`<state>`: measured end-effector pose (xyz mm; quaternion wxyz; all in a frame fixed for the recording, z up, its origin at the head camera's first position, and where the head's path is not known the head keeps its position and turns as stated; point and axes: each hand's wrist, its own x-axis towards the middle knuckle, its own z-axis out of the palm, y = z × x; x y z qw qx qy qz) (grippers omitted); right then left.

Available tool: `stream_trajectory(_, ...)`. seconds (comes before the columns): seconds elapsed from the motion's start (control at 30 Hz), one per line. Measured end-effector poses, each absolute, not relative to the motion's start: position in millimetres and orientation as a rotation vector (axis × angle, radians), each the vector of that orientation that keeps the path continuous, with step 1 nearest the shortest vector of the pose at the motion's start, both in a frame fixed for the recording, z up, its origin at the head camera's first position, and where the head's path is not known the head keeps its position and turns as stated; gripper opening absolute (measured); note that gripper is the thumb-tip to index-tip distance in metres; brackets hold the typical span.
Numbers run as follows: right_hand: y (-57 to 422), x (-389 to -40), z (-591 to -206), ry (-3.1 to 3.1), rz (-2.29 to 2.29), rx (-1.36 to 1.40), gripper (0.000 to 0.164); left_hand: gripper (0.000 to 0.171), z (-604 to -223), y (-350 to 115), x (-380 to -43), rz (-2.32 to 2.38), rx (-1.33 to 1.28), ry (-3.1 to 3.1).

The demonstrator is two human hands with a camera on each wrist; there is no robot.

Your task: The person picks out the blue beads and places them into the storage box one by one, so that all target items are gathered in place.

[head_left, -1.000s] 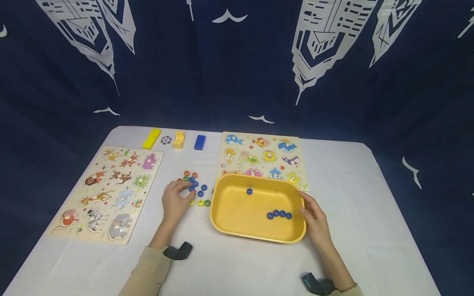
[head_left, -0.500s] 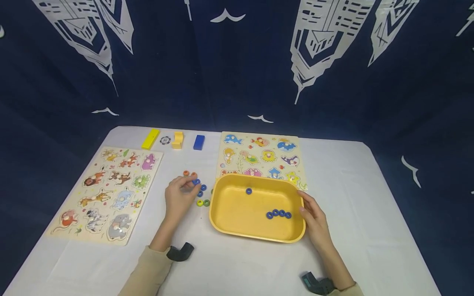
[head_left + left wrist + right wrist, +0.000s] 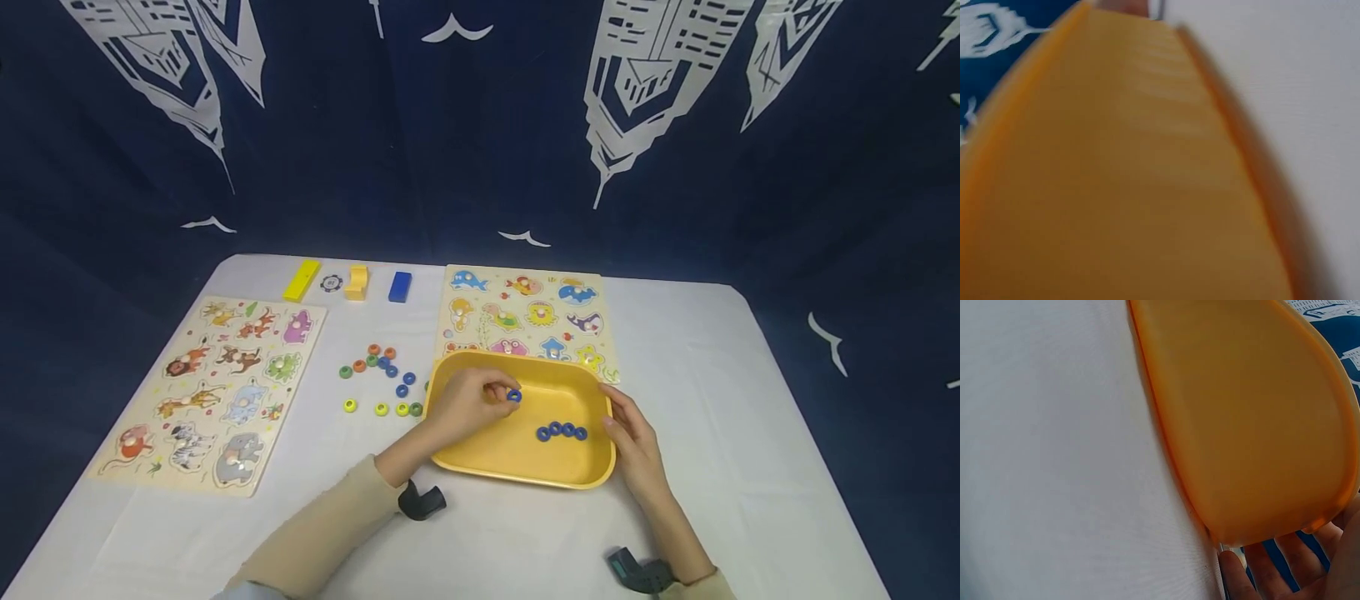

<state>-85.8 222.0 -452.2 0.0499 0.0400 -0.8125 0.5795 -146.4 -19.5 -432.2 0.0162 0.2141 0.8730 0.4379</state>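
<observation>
Left hand (image 3: 471, 406) shifted over yellow rectangular plastic tray (image 3: 491, 454).
It pinches a blue ring-shaped bead (image 3: 513, 396), apparently another arrival; right hand (image 3: 636, 435) grips the tray.

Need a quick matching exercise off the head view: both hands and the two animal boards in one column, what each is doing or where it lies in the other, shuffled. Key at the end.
1. Left hand
2. Right hand
3. Land-animal board
4. Sea-animal board

A. Partly hidden by the yellow tray
B. Pinches a blue bead
C. On the table's left side
D. Grips the tray's right end

Pairs: 1-B, 2-D, 3-C, 4-A
</observation>
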Motion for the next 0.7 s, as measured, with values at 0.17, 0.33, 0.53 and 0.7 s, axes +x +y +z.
stream_trajectory(0.17, 222, -87, -452, -2.465, 1.782, 0.118, 0.038, 0.014, -443, 0, -155, 1.09, 0.777, 2.712)
stream_trajectory(0.33, 223, -86, -452, -2.451, 1.785, 0.136, 0.038, 0.015, -447, 13, -158, 0.869, 0.843, 2.707)
stream_trajectory(0.53, 222, -86, -452, -2.455, 1.794, 0.12, 0.038, 0.017, -449, 20, -155, 0.716, 0.942, 2.681)
stream_trajectory(0.7, 221, -86, -452, -2.463, 1.792, 0.111, 0.038, 0.029, -443, 14, -148, 0.683, 0.974, 2.68)
